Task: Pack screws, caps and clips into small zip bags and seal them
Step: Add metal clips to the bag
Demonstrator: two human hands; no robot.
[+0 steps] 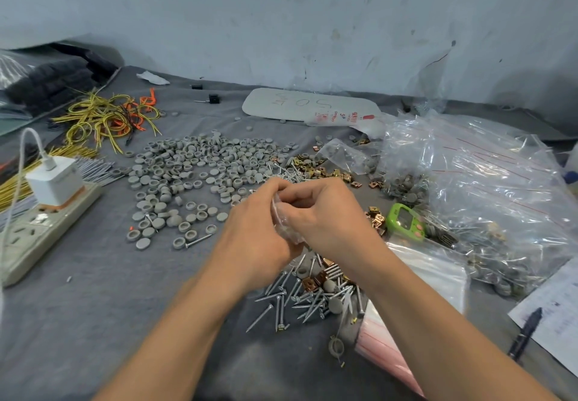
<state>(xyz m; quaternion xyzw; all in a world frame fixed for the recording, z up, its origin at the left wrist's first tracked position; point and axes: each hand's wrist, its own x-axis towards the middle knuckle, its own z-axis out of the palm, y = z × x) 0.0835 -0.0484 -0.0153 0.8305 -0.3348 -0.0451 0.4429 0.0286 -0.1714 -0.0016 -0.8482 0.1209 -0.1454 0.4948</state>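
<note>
Hundreds of grey caps (pixel 194 169) lie at ten o'clock on the counter (pixel 93 307); at centre, the left hand (pixel 259 232) and right hand (pixel 327 213) both pinch a clear zip bag (pixel 286 228) above screws (pixel 287 300) at six o'clock. Its film looks light, limp and slippery, likely best gripped along the stiffer zip edge.

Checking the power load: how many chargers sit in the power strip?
1. A white charger sits at the far end of the power strip, at the left of the view. The frame edge cuts the strip, so another may be hidden.
</note>
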